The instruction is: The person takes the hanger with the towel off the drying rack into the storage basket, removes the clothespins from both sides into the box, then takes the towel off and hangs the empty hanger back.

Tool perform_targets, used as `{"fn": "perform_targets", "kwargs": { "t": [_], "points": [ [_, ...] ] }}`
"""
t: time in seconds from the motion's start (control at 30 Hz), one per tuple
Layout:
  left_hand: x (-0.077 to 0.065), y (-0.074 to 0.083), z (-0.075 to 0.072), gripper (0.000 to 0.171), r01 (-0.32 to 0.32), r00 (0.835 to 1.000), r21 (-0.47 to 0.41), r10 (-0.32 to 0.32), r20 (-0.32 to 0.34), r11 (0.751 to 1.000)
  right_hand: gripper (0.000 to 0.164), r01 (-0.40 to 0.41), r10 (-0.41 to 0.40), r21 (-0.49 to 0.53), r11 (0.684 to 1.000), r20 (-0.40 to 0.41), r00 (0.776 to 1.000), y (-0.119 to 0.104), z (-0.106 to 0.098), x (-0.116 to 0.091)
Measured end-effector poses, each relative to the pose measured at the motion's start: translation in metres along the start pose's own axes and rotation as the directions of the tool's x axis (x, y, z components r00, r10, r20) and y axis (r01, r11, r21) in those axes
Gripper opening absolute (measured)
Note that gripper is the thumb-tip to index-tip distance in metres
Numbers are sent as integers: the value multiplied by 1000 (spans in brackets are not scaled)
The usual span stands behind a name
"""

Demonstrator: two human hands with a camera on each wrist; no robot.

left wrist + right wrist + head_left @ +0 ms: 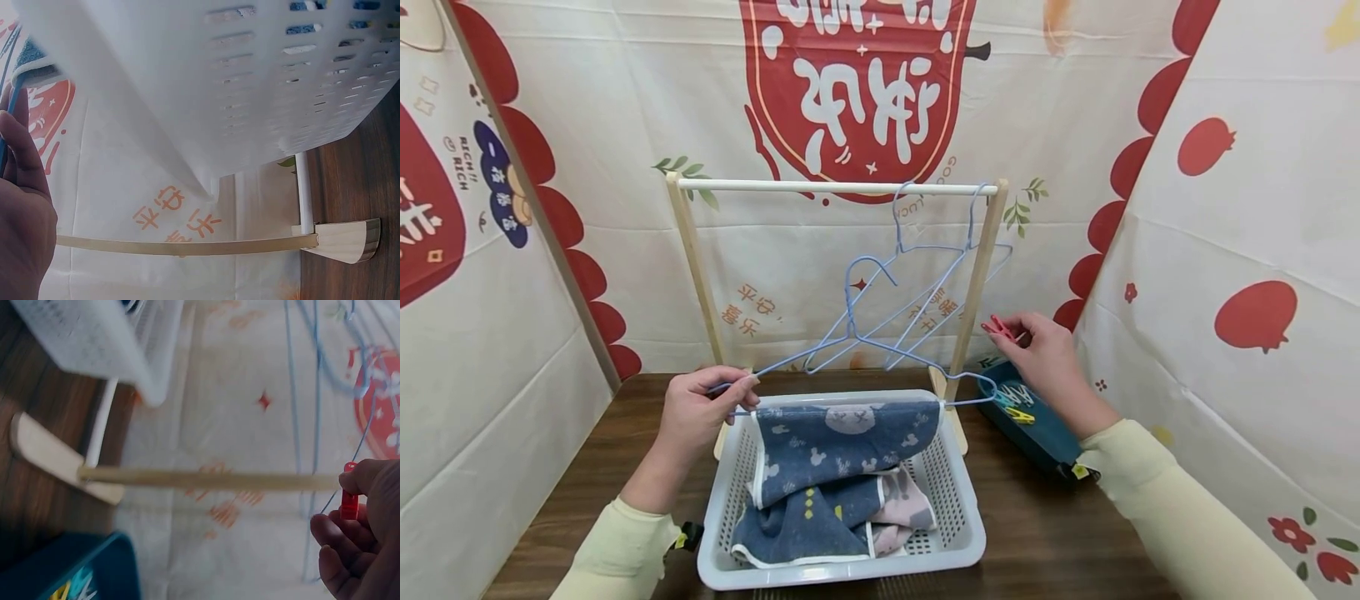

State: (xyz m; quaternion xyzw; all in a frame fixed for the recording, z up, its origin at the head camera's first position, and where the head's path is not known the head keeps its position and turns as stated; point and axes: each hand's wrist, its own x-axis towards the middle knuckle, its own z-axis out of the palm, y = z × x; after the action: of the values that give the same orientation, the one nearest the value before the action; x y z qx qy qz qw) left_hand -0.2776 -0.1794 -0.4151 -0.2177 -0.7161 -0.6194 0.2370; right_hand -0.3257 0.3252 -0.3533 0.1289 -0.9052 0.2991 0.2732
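My left hand (703,412) grips the left end of a blue wire hanger (852,333) in the head view. A dark blue towel (850,446) with white edging and pale animal prints hangs over the hanger's bottom bar, above the basket. Between thumb and fingers, my right hand (1041,358) pinches a red clothespin (1000,328), right of the hanger. The right wrist view shows the same red clothespin (350,492) at the fingertips. In the left wrist view, the left hand (25,181) is partly cut off at the edge, with a towel corner (37,65) above it.
A white perforated basket (842,575) holds more blue and pink towels (902,508). Behind it stands a wooden rack with a white rod (790,187); two blue hangers (898,217) hang at its right. A teal tray (1037,442) with several clothespins sits at the right.
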Motion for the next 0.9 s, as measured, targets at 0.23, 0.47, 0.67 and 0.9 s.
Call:
{"fn": "perform_targets", "kwargs": {
  "t": [0.23, 0.47, 0.67, 0.9],
  "points": [
    [0, -3, 0, 6, -11, 1000, -10, 11, -3, 1000, 23, -113, 122, -84, 990, 108, 987, 44, 1, 4],
    [0, -3, -1, 7, -14, 1000, -2, 14, 5, 1000, 25, -176, 210, -170, 970, 204, 956, 69, 4, 2],
    [0, -2, -1, 6, -7, 1000, 7, 7, 2, 1000, 30, -167, 234, -235, 958, 295, 927, 95, 6, 1],
    [0, -2, 0, 6, -5, 1000, 4, 5, 13, 1000, 29, -173, 281, -302, 937, 366, 887, 127, 9, 0]
  ]
}}
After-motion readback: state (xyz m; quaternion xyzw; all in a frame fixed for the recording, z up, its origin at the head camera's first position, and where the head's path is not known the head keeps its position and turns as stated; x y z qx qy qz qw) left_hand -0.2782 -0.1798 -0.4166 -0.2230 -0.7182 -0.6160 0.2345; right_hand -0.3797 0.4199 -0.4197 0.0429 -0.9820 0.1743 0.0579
